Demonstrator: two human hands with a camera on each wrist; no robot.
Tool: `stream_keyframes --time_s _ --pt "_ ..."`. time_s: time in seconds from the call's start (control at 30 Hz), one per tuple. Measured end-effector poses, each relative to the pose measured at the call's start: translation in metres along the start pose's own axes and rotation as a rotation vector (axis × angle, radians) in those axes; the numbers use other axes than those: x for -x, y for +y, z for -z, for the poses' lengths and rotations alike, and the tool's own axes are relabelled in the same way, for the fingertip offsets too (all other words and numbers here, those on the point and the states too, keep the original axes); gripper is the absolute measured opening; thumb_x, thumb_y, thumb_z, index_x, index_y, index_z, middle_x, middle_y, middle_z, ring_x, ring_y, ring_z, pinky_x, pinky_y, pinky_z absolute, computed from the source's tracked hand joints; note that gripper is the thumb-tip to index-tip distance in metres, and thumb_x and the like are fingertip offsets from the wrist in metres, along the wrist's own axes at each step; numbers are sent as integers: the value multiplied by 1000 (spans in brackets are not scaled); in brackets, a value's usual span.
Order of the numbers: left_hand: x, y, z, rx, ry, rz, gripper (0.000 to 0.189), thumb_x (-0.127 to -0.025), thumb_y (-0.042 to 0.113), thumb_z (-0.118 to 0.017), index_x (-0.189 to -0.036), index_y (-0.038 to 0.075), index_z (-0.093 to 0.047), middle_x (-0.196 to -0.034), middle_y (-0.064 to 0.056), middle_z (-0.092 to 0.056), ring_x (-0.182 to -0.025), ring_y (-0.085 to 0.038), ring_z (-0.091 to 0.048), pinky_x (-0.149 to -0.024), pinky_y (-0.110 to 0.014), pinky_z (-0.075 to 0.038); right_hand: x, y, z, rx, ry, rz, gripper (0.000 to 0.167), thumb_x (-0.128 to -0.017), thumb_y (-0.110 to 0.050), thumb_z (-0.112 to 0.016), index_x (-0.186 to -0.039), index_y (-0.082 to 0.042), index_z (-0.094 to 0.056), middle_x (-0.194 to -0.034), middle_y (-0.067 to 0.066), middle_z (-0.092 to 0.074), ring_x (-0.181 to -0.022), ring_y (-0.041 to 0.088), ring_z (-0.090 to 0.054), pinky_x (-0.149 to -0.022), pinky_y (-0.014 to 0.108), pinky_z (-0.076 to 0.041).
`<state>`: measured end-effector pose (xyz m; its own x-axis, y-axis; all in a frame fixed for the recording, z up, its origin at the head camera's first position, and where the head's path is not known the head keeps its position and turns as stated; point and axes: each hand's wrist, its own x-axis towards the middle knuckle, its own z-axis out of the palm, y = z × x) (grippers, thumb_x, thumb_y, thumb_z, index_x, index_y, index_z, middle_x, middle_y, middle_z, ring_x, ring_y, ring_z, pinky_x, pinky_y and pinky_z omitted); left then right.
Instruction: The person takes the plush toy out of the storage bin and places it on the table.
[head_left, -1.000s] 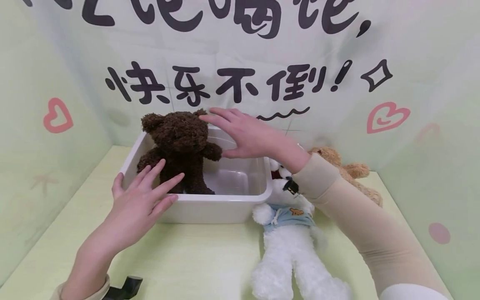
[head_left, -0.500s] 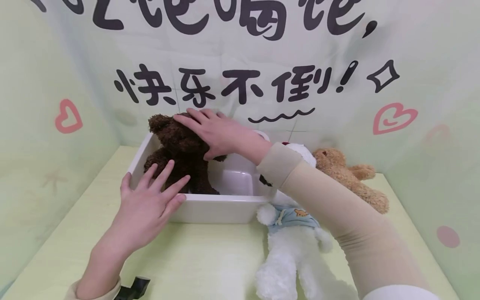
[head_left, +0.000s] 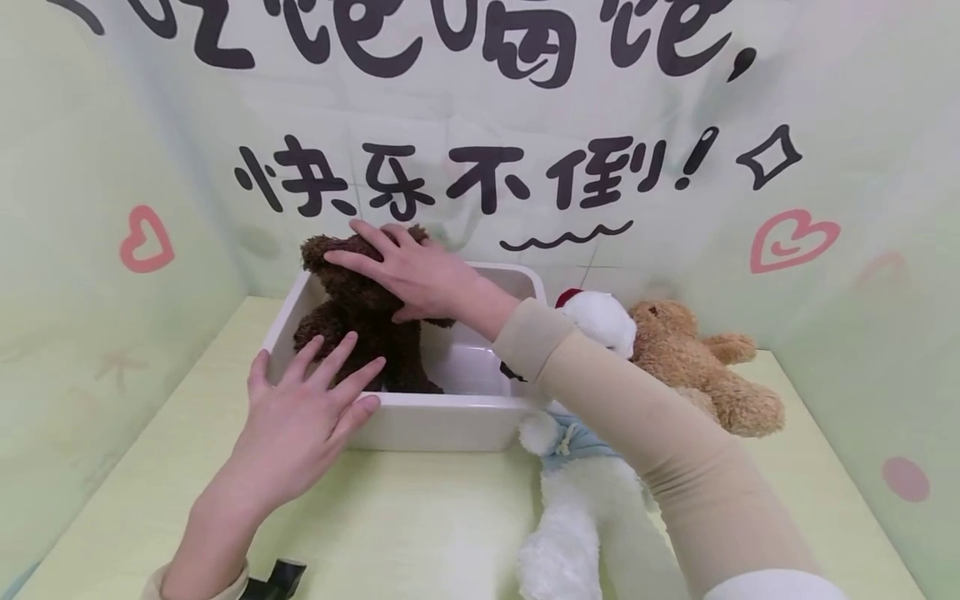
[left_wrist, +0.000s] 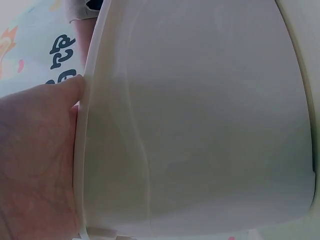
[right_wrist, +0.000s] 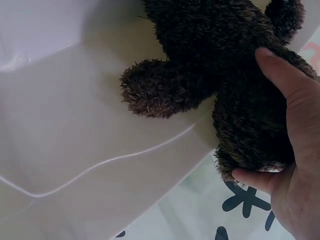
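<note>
A dark brown teddy bear (head_left: pixel 360 292) sits upright at the left end of a white plastic bin (head_left: pixel 442 423). My right hand (head_left: pixel 408 271) lies over the bear's head with its fingers spread. In the right wrist view, the thumb (right_wrist: pixel 282 72) lies on the fur, and another finger reaches the ear on the opposite side. My left hand (head_left: pixel 303 417) rests at the bin's near left rim, its fingers fanned out in front of the bear. The left wrist view has the bin's outer wall (left_wrist: pixel 200 110) filling most of it, with the thumb tip (left_wrist: pixel 75 90) right at the rim.
Right of the bin a white plush toy in a blue shirt (head_left: pixel 585 442) lies on its back, partly hidden by my right sleeve. Behind it are a white plush with a red patch (head_left: pixel 600 321) and a tan teddy bear (head_left: pixel 667 342). A printed cloth (head_left: pixel 480 108) hangs behind.
My right hand has moved left from beside the bear's head onto it, and the head is now largely covered. The left hand stays at the bin's rim. The view has shifted slightly.
</note>
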<state>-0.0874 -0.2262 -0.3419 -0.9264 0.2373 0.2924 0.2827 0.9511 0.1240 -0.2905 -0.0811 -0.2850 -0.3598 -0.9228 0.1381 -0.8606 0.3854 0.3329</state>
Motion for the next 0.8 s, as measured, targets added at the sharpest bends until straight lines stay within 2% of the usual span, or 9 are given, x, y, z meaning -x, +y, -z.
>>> stream_keyframes --time_s 0.2,0.43,0.6,0.7,0.8 --pt "1 0 0 2 10 0 50 -108 48 -46 -150 23 -56 -159 -16 -42 -144 -50 -31 -104 -83 -6 3 1 2 8 15 20 87 -87 -44 -80 -159 -30 -32 -160 14 -29 -134 36 -44 -92 45 -56" --pt "1 3 -4 3 0 -2 49 -108 48 -46 -150 23 -56 -159 -16 -42 -142 -50 -33 -104 -83 -6 15 7 11 -16 -3 13 87 -83 -40 -83 -157 -31 -38 -155 11 -36 -126 35 -52 -85 43 -58" --pt "2 3 -6 1 28 -10 48 -108 46 -48 -148 21 -58 -157 -16 -44 -141 -49 -35 -104 -83 -7 20 7 22 37 -30 9 82 -85 -35 -77 -156 -35 -37 -155 7 -37 -125 31 -52 -78 40 -59" --pt "3 3 -6 1 44 -15 48 -107 46 -49 -146 21 -60 -157 -16 -45 -140 -49 -36 -103 -83 -8 23 8 31 63 -9 17 80 -86 -32 -75 -156 -35 -38 -155 7 -38 -123 32 -52 -79 40 -59" --pt "2 4 -6 4 42 -16 48 -107 46 -49 -147 21 -60 -158 -16 -44 -141 -49 -35 -103 -83 -7 31 12 41 80 37 17 81 -86 -33 -76 -157 -35 -38 -157 8 -37 -127 33 -50 -89 43 -56"
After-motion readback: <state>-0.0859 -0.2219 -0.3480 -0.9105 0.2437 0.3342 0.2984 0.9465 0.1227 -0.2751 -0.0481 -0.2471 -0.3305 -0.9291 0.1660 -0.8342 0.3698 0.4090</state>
